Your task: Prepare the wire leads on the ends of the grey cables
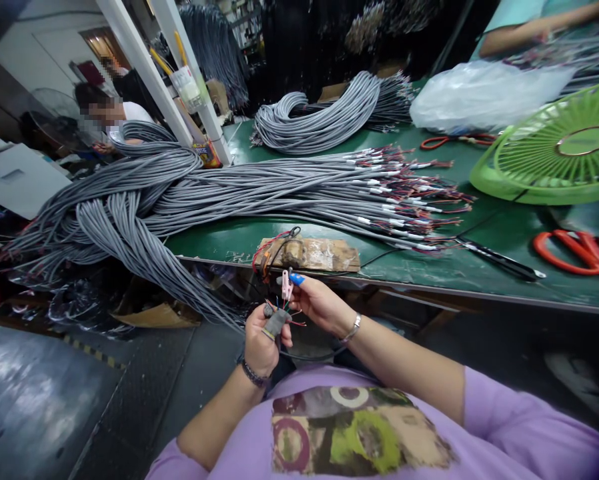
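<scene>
Workshop, green bench (479, 230) crowded. Grey cable bundle (229, 190) sprawls across bench, drooping off near edge at left; stripped coloured ends point right. Second coil (324, 117) behind it. Green fan (559, 150) far right, red scissors (577, 252) just in front, plastic bag (484, 93) beyond. Taped block (312, 253) at bench edge. Left hand (260, 343) closed around cable end (275, 323). Right hand (319, 301) pinches pink connector (286, 285) just above it.
</scene>
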`<state>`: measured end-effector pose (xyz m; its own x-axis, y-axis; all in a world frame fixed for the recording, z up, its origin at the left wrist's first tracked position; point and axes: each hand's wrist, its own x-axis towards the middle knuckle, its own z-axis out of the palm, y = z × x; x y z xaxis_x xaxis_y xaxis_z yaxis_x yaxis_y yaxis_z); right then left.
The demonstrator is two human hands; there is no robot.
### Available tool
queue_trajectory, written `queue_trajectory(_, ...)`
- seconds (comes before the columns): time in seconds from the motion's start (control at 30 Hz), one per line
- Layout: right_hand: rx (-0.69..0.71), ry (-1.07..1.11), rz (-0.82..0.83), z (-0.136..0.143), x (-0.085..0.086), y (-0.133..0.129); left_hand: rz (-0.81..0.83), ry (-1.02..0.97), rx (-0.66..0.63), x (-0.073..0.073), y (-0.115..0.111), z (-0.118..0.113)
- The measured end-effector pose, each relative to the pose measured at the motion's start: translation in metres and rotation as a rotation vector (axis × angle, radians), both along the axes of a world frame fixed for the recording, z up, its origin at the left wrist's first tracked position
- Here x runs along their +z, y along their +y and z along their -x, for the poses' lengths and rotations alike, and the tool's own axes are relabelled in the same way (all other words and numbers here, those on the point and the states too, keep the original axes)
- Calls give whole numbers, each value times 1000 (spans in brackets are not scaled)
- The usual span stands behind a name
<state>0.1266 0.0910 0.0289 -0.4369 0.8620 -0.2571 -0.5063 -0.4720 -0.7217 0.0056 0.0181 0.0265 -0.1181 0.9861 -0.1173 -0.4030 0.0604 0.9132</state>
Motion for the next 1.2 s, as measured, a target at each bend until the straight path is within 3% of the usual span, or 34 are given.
queue_trajectory(0.13,-115,-197,-156,-2,-6,-2,0,-9,-2,-1,4,0)
queue_trajectory(0.27,-82,-227,-183,-4,-7,0,-10,12,-35,-4,5,2)
queue_trajectory(0.33,-25,-186,-167,-8,-4,1,-12,55,-51,-7,4,3)
queue_trajectory(0.47,229,-99,-105,-17,3,-4,-20,168,-66,-11,0,6)
queue_trajectory(0.6,335,-185,-130,-21,8,-13,-7,266,-102,-11,-4,8)
queue_trajectory(0.73,353,-315,-257,-21,13,-16,4,338,-141,-9,-7,7)
queue_trajectory(0.9,396,-378,-284,-23,19,-16,17,383,-170,-7,-9,5)
queue_trajectory(1.2,300,-487,-347,-19,17,-20,37,384,-161,-9,-10,5)
